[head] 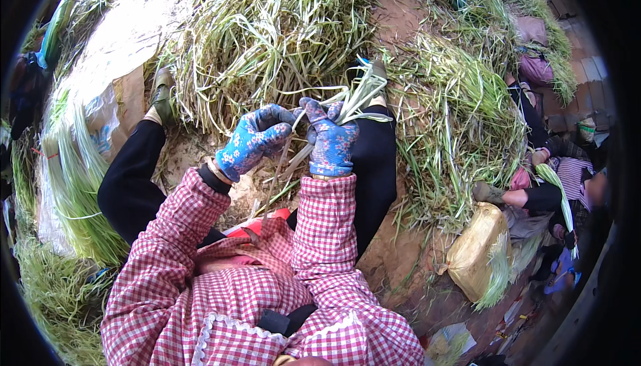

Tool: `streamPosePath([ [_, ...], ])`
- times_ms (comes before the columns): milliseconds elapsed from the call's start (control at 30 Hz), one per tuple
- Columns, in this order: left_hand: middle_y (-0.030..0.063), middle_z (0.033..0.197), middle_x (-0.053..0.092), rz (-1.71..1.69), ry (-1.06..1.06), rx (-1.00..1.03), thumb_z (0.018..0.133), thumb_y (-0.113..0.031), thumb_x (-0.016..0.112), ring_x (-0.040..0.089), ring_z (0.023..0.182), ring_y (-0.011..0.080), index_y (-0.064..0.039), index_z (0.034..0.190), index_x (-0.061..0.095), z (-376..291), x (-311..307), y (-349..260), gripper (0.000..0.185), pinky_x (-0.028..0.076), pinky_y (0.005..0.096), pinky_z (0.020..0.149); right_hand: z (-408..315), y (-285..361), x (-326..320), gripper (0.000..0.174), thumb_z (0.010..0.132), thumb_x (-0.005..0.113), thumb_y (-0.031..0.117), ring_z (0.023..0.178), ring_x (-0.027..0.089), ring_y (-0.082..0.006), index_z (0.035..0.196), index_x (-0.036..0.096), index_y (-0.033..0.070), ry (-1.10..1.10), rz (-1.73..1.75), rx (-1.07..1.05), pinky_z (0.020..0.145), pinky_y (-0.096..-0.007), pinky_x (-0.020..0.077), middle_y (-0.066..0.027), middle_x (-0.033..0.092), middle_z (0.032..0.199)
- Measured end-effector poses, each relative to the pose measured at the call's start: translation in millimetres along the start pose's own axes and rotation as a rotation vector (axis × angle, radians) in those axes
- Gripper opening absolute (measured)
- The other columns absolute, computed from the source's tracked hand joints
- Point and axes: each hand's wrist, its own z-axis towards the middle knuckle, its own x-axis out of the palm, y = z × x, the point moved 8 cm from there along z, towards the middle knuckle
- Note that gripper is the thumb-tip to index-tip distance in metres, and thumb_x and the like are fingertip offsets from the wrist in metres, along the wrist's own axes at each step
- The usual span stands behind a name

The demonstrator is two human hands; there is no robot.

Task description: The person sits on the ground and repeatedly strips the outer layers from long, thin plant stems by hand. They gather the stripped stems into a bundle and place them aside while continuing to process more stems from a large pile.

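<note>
My right hand (pixel 330 141), in a blue flower-patterned glove, grips a small bunch of pale green leafy stalks (pixel 361 95) whose leaves fan out to the upper right. Below that fist, several thin stem ends (pixel 299 160) stick out. Close by on the left, my left hand (pixel 258 138) wears a matching glove. Its thumb and forefinger pinch a thin strand (pixel 286 153) beside the bunch, and the strand hangs down between the two hands. Beyond both hands lies a large heap of loose green stalks (pixel 280 40), between my outstretched feet.
Long pale green bundles (pixel 80 186), bound with ties, lie on sheeting at left. Another stalk heap (pixel 450 131) spreads at right. Near a yellowish wrapped block (pixel 475 251), a co-worker's leg (pixel 531 198) and a bundle (pixel 558 186) held by a hand are visible.
</note>
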Motion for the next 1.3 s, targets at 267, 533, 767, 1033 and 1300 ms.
streamPosePath([
  [267,-0.0040,0.071,0.054,0.104,0.108,-0.069,0.083,-0.012,0.059,0.045,0.058,0.0022,-0.006,0.090,0.058,-7,11,9,0.010,0.036,0.0169,0.051,1,3,-7,0.021,0.073,0.067,-0.001,0.051,0.056,-0.0140,0.071,0.051,0.012,-0.019,0.200,-0.043,0.033,-0.0174,0.0296,-0.0129,0.063,0.074],
  [533,0.0007,0.082,0.057,0.625,0.162,-0.089,0.083,-0.003,0.056,0.051,0.077,0.0064,-0.002,0.090,0.057,-69,-24,-5,0.007,0.044,0.0225,0.071,5,3,-23,0.033,0.073,0.062,-0.008,0.056,0.062,-0.0226,0.067,0.041,0.017,-0.119,0.462,-0.126,0.033,-0.0184,0.0301,-0.0203,0.063,0.079],
  [767,0.0021,0.081,0.053,0.422,0.086,-0.092,0.083,-0.001,0.053,0.050,0.076,0.0089,-0.001,0.087,0.055,-105,-20,-2,0.004,0.042,0.0239,0.072,0,6,-29,0.021,0.079,0.058,-0.004,0.052,0.059,-0.0187,0.080,0.042,0.010,-0.169,0.557,-0.124,0.034,-0.0171,0.0345,-0.0187,0.062,0.080],
  [1033,0.0109,0.076,0.054,1.267,0.241,0.074,0.073,-0.003,0.059,0.055,0.073,0.0302,-0.006,0.081,0.059,-160,-68,-1,0.009,0.044,0.0366,0.063,6,47,-73,0.008,0.085,0.057,0.018,0.041,0.036,-0.0010,0.084,0.055,0.011,-0.245,0.771,-0.236,0.035,-0.0131,0.0279,-0.0039,0.063,0.083],
  [1300,0.0125,0.133,0.037,0.860,0.149,0.271,0.078,-0.023,0.064,0.041,0.118,0.0245,-0.008,0.131,0.036,-68,7,-45,0.062,0.037,0.0349,0.093,11,31,-47,0.007,0.086,0.054,0.012,0.042,0.044,-0.0083,0.079,0.052,0.012,-0.102,0.640,-0.289,0.031,-0.0164,0.0275,-0.0133,0.061,0.088],
])
